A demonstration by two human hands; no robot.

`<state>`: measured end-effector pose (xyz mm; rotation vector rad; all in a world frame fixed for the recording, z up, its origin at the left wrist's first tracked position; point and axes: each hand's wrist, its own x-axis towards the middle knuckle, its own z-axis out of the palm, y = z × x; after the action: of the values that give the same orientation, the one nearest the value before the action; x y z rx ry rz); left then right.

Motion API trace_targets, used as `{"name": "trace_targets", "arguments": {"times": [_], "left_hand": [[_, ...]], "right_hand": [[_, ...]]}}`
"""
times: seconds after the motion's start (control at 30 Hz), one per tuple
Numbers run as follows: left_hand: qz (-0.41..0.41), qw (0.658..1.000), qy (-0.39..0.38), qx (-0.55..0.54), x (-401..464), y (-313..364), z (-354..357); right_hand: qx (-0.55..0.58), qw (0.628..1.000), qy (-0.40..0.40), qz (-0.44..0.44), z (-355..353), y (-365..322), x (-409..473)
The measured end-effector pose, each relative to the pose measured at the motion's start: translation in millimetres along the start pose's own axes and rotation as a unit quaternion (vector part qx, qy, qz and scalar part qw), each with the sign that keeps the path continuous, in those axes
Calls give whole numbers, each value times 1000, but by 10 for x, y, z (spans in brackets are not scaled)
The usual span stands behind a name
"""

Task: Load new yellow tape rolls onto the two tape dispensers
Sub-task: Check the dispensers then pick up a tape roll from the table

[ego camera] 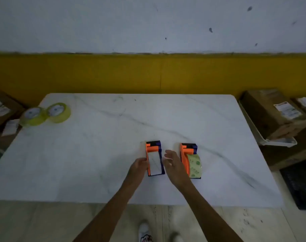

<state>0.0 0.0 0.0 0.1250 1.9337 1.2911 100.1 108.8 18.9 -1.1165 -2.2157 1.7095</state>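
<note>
Left tape dispenser stands empty on the marble worktop; left hand touches its left side, grip loose, not clamped; right hand hovers open just beside its right side. Right tape dispenser carries a pale roll. Two yellow tape rolls lie well apart at the far left corner. Judgement: steady the frame with one hand; fetch one roll with the other; seat it squarely.

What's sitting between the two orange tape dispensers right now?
In the head view, only the right hand lies between the empty dispenser and the loaded dispenser; the rest is bare marble table.
</note>
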Motion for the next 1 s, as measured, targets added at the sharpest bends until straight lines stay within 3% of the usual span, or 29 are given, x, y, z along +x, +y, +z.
{"name": "trace_targets", "arguments": {"times": [0.27,0.53,0.83,1.0], "left_hand": [[-42,997,-68,17,166,126,22],[-63,997,-31,-22,226,372,-24],[-61,996,-28,-61,123,207,-24],[-75,996,-43,-9,44,20,-47]], "right_hand": [[-3,999,-27,17,62,-97,306],[-25,994,-92,51,-12,-21,346],[-74,997,-22,33,-344,16,403],[7,999,-8,39,-561,-4,524]]}}
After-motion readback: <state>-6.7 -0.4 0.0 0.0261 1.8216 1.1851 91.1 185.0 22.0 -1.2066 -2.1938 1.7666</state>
